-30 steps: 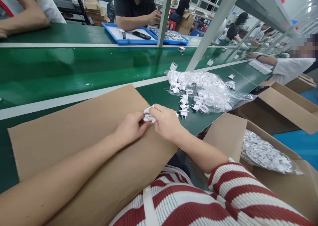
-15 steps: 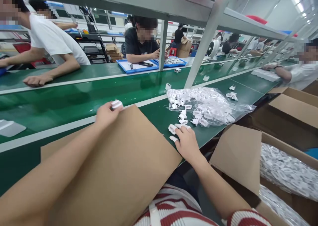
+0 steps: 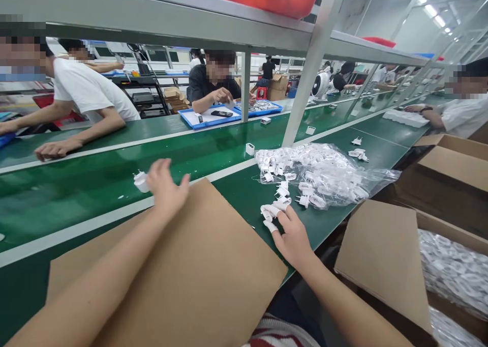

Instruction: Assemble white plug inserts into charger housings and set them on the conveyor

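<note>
My left hand is open above the green belt, fingers spread, just right of a white plug adapter on the belt. My right hand wears white finger covers and has its fingertips on a white plug part at the worktop's edge. Beyond it, several loose white plug parts lie beside a clear plastic bag full of similar ones. A brown cardboard sheet or flap stands tilted under my left forearm.
Open cartons with bagged white parts stand at the right. A metal post rises behind the bag to an overhead shelf. Blue trays lie across the belt. People sit opposite and at the far right.
My left hand has opened and let go of the white adapter, which now sits on the belt to its left. My right hand remains by the loose parts. The view has shifted slightly.
</note>
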`<action>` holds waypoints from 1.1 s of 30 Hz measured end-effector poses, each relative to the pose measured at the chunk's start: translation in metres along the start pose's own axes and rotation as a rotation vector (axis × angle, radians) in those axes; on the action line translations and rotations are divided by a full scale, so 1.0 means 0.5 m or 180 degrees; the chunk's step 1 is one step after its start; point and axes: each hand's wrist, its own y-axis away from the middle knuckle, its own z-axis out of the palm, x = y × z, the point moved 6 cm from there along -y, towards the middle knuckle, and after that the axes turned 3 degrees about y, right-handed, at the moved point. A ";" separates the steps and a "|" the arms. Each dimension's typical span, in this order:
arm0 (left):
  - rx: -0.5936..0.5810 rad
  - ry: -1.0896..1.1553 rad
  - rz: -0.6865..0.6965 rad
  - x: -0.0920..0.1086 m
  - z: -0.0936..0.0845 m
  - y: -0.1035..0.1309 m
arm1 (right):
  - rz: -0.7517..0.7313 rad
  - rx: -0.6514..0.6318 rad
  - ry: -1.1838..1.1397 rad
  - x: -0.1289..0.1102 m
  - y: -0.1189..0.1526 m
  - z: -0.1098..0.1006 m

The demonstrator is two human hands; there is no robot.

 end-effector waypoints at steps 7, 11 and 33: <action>-0.1365 0.0789 0.0592 0.043 0.131 0.106 | -0.0037 -0.0085 0.0000 -0.003 -0.001 0.006; -0.1723 0.1102 0.0435 0.035 0.138 0.113 | -0.0036 -0.0204 0.0138 -0.008 -0.006 0.014; -0.1852 0.0409 0.0909 0.025 0.155 0.115 | 0.0306 -0.0345 -0.0157 0.018 -0.013 0.027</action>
